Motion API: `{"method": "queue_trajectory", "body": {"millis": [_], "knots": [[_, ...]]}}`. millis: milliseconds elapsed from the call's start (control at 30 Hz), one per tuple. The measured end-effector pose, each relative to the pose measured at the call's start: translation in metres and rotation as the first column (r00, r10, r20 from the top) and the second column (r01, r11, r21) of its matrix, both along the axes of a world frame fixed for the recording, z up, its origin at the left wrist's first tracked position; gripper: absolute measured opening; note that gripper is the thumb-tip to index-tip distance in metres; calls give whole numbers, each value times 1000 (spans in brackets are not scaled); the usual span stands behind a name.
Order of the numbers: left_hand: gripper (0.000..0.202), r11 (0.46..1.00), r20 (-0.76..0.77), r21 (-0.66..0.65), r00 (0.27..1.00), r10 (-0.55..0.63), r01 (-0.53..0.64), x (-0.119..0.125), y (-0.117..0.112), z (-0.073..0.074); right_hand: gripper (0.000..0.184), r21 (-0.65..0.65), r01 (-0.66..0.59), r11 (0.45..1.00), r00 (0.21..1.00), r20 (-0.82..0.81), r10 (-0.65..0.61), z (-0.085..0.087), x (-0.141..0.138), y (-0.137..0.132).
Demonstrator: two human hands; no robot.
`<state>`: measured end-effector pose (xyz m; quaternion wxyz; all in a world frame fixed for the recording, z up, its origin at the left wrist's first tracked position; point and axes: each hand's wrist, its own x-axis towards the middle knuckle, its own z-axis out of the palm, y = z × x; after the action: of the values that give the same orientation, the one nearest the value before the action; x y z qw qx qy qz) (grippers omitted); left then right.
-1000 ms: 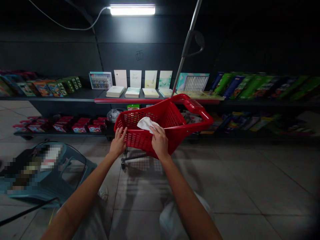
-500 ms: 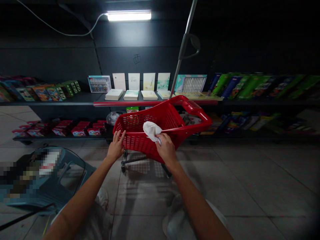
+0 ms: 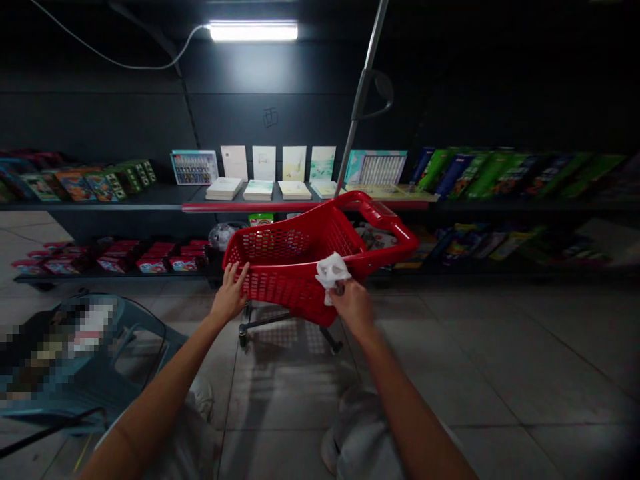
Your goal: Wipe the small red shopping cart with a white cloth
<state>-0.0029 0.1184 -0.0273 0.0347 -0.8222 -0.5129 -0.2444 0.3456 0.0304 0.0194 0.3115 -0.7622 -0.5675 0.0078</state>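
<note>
Facing a dark wall [image 3: 300, 87] across a grey tiled floor [image 3: 490, 360], this view takes in two long rows of shelves [image 3: 125, 202] running along the wall, with one glowing light tube [image 3: 253, 31] above them. The upper shelf carries colourful boxes at both ends. Near its middle stand four upright cards [image 3: 277, 163] behind four low stacks of books [image 3: 259, 190], with two flat paint sets [image 3: 195, 167] on either side of them, the second farther right. The lower shelf holds more boxes, many of them red.

One red plastic cart [image 3: 270, 287] stands on the floor in front of the shelves, tilted toward the person, with one metal pole [image 3: 363, 87] rising behind it. One teal plastic chair [image 3: 85, 393] lies at lower left, partly hidden by a blurred patch.

The left hand [image 3: 229, 297] is open, fingers spread, with the fingertips touching the cart's near left rim. The right hand [image 3: 354, 308] has its fingers closed on one bunched white cloth [image 3: 333, 273], which is pressed against the outside of the cart's near rim.
</note>
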Motion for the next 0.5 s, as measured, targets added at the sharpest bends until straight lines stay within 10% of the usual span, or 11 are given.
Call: {"method": "queue_trajectory", "body": {"millis": [100, 500], "knots": [[88, 1000, 12, -7, 1000, 1, -1, 2, -1, 0, 24, -171, -32, 985, 999, 25, 36, -8, -25, 12], [89, 987, 123, -115, 984, 129, -115, 19, -5, 8, 30, -82, -86, 993, 988, -136, 74, -4, -115, 43]]}}
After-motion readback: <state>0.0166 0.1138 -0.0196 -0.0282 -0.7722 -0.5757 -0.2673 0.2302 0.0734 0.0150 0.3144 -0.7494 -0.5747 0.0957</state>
